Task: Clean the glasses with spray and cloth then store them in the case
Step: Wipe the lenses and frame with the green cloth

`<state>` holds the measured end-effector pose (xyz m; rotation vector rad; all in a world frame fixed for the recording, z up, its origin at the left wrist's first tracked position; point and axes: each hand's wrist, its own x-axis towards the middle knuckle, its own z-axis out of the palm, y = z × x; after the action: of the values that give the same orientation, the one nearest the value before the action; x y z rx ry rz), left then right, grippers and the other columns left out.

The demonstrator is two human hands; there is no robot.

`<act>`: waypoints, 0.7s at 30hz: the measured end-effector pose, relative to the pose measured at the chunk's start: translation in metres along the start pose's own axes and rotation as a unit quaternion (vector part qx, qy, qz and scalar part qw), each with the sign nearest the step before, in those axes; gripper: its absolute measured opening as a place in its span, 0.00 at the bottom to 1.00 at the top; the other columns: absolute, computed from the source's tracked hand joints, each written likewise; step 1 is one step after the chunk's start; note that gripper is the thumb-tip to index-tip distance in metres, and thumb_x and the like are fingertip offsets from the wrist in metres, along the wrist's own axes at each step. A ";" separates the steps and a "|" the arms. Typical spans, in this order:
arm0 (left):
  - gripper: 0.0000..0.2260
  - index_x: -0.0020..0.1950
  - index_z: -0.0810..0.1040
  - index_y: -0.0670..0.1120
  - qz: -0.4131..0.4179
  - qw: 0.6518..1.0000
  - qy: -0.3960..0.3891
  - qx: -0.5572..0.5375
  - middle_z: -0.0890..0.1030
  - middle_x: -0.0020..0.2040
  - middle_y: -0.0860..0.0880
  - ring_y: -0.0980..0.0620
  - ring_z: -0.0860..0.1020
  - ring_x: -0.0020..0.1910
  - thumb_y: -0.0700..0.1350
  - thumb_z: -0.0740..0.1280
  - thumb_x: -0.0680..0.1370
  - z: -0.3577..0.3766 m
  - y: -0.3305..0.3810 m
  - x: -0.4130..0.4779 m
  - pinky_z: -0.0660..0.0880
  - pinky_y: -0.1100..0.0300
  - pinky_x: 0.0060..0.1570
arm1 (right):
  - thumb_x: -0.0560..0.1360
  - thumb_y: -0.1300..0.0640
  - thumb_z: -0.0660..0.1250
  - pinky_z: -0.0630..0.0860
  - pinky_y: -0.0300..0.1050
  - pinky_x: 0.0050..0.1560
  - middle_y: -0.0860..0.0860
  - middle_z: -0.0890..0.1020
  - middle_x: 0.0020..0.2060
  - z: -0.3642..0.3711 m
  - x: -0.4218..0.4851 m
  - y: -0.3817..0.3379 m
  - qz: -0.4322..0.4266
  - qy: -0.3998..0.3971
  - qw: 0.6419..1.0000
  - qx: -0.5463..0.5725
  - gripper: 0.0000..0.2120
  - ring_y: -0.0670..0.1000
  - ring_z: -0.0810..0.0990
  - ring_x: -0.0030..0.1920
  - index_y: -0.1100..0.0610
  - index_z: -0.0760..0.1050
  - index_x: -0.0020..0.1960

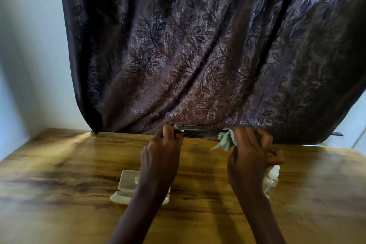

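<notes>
Black thin-frame glasses [200, 130] pinched by my left hand [160, 150], right hand [249, 152] pinching pale-green cloth [224, 140]; hard rubbing may bend frame.

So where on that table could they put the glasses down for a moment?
The table is bare left of the open case, right of the spray bottle, and in the strip between those two. It is most crowded right around the case and bottle.
</notes>
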<state>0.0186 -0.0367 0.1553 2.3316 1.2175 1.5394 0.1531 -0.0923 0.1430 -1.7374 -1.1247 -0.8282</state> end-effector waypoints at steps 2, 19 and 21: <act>0.07 0.37 0.70 0.38 0.016 1.000 -0.017 -0.008 0.77 0.30 0.38 0.37 0.75 0.21 0.36 0.68 0.72 0.003 0.006 0.000 0.64 0.61 0.21 | 0.63 0.65 0.57 0.69 0.65 0.44 0.56 0.82 0.41 0.000 -0.001 -0.017 -0.027 -0.007 0.999 0.037 0.16 0.55 0.64 0.50 0.60 0.79 0.45; 0.09 0.36 0.71 0.37 -0.002 1.000 -0.010 0.024 0.77 0.27 0.38 0.40 0.74 0.19 0.33 0.72 0.69 -0.002 -0.005 0.002 0.62 0.63 0.22 | 0.60 0.69 0.57 0.65 0.56 0.48 0.59 0.80 0.41 -0.002 0.002 0.018 0.003 -0.033 0.999 0.006 0.17 0.56 0.66 0.51 0.63 0.78 0.45; 0.08 0.36 0.71 0.36 -0.003 1.000 -0.008 0.012 0.77 0.28 0.39 0.42 0.74 0.19 0.33 0.71 0.70 0.000 -0.004 0.003 0.59 0.66 0.22 | 0.59 0.70 0.57 0.62 0.54 0.48 0.59 0.81 0.41 -0.003 0.002 0.013 0.013 -0.019 1.000 0.002 0.18 0.57 0.68 0.51 0.64 0.78 0.45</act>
<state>0.0169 -0.0326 0.1558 2.3479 1.2449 1.5108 0.1661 -0.0969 0.1419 -1.7672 -1.1267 -0.7802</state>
